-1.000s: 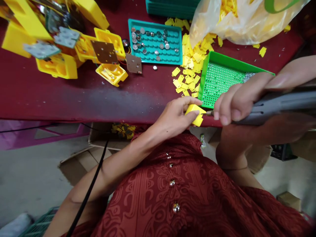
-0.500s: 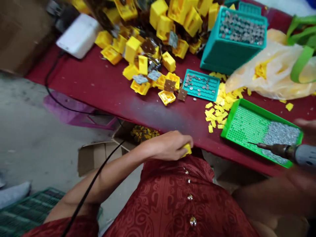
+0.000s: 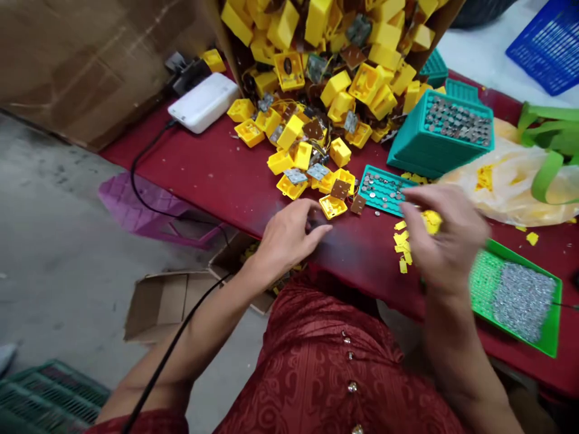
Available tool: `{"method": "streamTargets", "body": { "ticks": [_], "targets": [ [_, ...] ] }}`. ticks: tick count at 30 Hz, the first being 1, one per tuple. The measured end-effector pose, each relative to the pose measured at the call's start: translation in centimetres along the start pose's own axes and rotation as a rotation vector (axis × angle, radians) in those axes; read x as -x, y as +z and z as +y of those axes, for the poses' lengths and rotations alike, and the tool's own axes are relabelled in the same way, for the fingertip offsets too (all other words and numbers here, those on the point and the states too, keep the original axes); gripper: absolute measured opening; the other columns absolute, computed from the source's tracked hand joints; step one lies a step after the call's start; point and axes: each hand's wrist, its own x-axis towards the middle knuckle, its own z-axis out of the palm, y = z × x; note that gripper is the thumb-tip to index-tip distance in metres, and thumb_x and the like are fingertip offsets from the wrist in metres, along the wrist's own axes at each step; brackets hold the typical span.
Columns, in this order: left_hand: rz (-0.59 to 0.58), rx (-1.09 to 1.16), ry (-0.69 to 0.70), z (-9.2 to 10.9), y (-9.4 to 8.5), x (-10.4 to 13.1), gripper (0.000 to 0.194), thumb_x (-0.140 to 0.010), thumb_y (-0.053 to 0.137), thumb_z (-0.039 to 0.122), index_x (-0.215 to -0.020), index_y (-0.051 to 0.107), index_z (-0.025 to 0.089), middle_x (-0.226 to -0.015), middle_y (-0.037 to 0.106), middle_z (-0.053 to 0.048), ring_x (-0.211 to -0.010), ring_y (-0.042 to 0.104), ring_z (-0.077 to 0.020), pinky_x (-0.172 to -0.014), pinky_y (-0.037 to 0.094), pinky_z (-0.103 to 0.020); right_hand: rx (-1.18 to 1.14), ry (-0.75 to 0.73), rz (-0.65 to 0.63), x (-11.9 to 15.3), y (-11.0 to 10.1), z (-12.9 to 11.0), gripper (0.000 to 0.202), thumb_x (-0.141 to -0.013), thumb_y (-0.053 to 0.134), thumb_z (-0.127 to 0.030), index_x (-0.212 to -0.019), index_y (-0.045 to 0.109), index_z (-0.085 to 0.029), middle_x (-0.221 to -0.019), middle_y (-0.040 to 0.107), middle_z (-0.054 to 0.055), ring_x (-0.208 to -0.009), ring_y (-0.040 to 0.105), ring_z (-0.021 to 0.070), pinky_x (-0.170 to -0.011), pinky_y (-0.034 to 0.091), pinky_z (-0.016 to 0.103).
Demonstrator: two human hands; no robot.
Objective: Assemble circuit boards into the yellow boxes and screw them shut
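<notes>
My left hand (image 3: 294, 232) is over the front edge of the table, thumb and fingers apart, with nothing visible in it. Its fingertips are beside a small open yellow plastic housing (image 3: 333, 207), whose inside faces up. My right hand (image 3: 446, 235) is blurred, thumb and forefinger spread, above the small yellow plastic tabs (image 3: 402, 244) and by the teal tray (image 3: 382, 191) of button cells. Brown circuit boards (image 3: 357, 205) and grey metal-like plates (image 3: 295, 176) lie among the nearer housings.
A large heap of yellow housings (image 3: 289, 72) spills from a carton at the back. Stacked teal trays (image 3: 434, 129) hold more cells. A green basket (image 3: 559, 313) of small metal screws is at right. A white box (image 3: 205, 101) trails a black cable, and cartons (image 3: 158, 307) stand below.
My left hand no longer has the yellow piece and has moved forward onto the table edge. My right hand has come left over the tabs; the power screwdriver has left the view over the basket.
</notes>
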Motion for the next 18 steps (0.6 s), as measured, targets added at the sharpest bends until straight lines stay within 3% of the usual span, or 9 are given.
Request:
{"method": "streamTargets", "body": {
  "ticks": [2,4,7,10,12,15,18],
  "targets": [
    [0.126,-0.096,0.024,-0.3,2.0,-0.9,0.052,-0.088,0.084,0.036,-0.129,0.064,0.010,-0.124,0.075,-0.021,-0.114,0.073,-0.0339,-0.099,0.058,-0.047,0.044,-0.044,-0.045,-1.8,4.0,0.8,0.023,-0.098,0.064,-0.025,-0.119,0.072,-0.020,-0.113,0.072,0.011,-0.105,0.066,0.0267,-0.095,0.055,0.046],
    [0.199,-0.143,0.073,-0.7,3.9,-1.7,0.066,-0.083,0.090,0.040,-0.134,0.059,0.011,-0.130,0.072,-0.022,-0.121,0.070,-0.0367,-0.104,0.057,-0.051,0.111,-0.020,-0.173,-3.0,7.5,1.5,0.033,-0.093,0.068,-0.023,-0.126,0.071,-0.017,-0.121,0.069,0.014,-0.112,0.063,0.0307,-0.100,0.054,0.049],
    [0.262,-0.130,0.103,-1.2,5.5,-2.4,0.062,-0.083,0.091,0.039,-0.130,0.060,0.013,-0.132,0.072,-0.020,-0.123,0.069,-0.0369,-0.106,0.057,-0.052,0.142,0.077,-0.281,-3.4,10.0,2.0,0.024,-0.093,0.069,-0.021,-0.116,0.071,-0.016,-0.122,0.067,0.016,-0.116,0.060,0.0317,-0.105,0.051,0.051],
    [0.287,-0.022,0.150,-1.2,5.1,-2.1,0.045,-0.086,0.086,0.027,-0.123,0.063,0.013,-0.129,0.074,-0.019,-0.122,0.070,-0.0337,-0.108,0.056,-0.048,0.014,0.137,-0.229,-2.6,9.1,0.9,0.006,-0.093,0.070,-0.022,-0.097,0.069,-0.018,-0.108,0.070,0.011,-0.107,0.063,0.0274,-0.100,0.052,0.046],
    [0.267,0.083,0.195,-0.8,3.7,-1.0,0.041,-0.088,0.081,0.021,-0.124,0.063,0.011,-0.127,0.075,-0.018,-0.120,0.072,-0.0299,-0.106,0.057,-0.043,-0.188,0.235,-0.184,-1.6,7.6,-0.5,0.008,-0.093,0.069,-0.028,-0.095,0.067,-0.020,-0.096,0.071,0.006,-0.092,0.065,0.0215,-0.087,0.054,0.039],
    [0.128,0.184,0.197,-0.1,1.1,1.4,0.038,-0.091,0.075,0.024,-0.125,0.063,0.013,-0.123,0.077,-0.015,-0.114,0.074,-0.0270,-0.100,0.059,-0.040,-0.538,0.488,-0.185,0.1,5.5,-2.5,0.017,-0.092,0.071,-0.038,-0.095,0.067,-0.022,-0.084,0.071,0.001,-0.070,0.062,0.0139,-0.065,0.050,0.029],
    [-0.014,0.172,0.196,0.1,-0.8,3.4,0.035,-0.092,0.069,0.025,-0.126,0.063,0.016,-0.124,0.078,-0.014,-0.115,0.074,-0.0267,-0.101,0.058,-0.042,-0.714,0.680,-0.291,2.1,4.1,-3.5,0.024,-0.086,0.075,-0.044,-0.088,0.066,-0.021,-0.074,0.069,0.000,-0.063,0.061,0.0124,-0.059,0.048,0.026]
  ]
}}
